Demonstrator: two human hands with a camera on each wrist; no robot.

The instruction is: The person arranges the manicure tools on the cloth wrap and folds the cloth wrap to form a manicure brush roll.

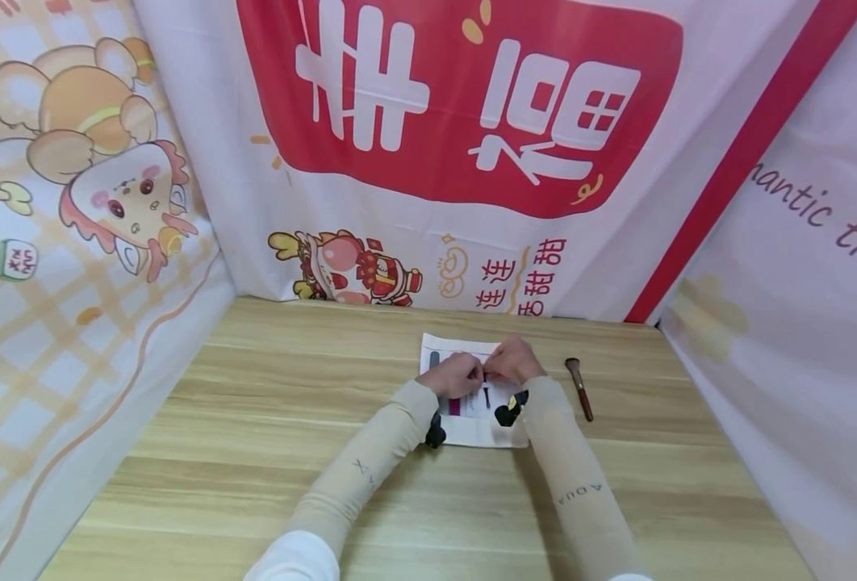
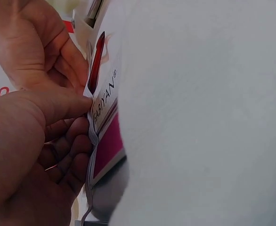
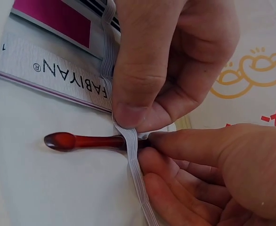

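A white sheet-like holder lies on the table under both hands. Across it runs a grey elastic band. My left hand pinches this band between thumb and fingers beside a small dark red spatula. The spatula passes under the band, its rounded tip on the near side. At its other end, my right hand pinches it, the fingertips partly hiding that end. Next to the spatula, a strip marked FABIYAN and a magenta-panelled packet also sit on the holder.
A makeup brush with a brown handle lies on the wooden table to the right of the holder. Printed cloths hang at the back and both sides. Black wrist devices sit close to the hands.
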